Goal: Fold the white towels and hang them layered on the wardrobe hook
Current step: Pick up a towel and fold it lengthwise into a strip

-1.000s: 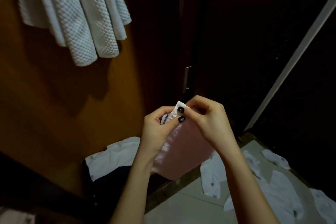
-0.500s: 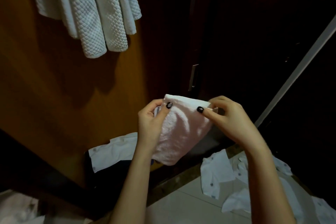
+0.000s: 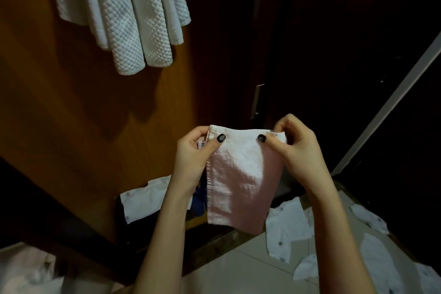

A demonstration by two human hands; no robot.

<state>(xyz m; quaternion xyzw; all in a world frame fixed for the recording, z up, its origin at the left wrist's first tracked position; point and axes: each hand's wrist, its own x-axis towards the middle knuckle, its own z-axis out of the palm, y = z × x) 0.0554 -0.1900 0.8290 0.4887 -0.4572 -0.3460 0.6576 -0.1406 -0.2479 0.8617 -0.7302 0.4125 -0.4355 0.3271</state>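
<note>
A small pale towel (image 3: 238, 179) with a pinkish tint hangs in front of me, folded and held by its top edge. My left hand (image 3: 193, 155) pinches its top left corner, thumb on the front. My right hand (image 3: 293, 148) pinches the top right corner the same way. Several white waffle-textured towels (image 3: 128, 14) hang layered against the brown wardrobe side (image 3: 59, 114) at the upper left. The hook that carries them is out of frame.
White garments (image 3: 288, 229) lie scattered over the light tiled floor (image 3: 238, 270) at the lower right, and another white piece (image 3: 145, 200) lies by the wardrobe base. A dark door (image 3: 322, 43) with a metal latch (image 3: 257, 100) stands behind the towel. More pale cloth (image 3: 26, 272) sits at the bottom left.
My hands moved apart along the top edge, spreading the bunched towel flat between them. The view tilted, so the hanging towels sit further right.
</note>
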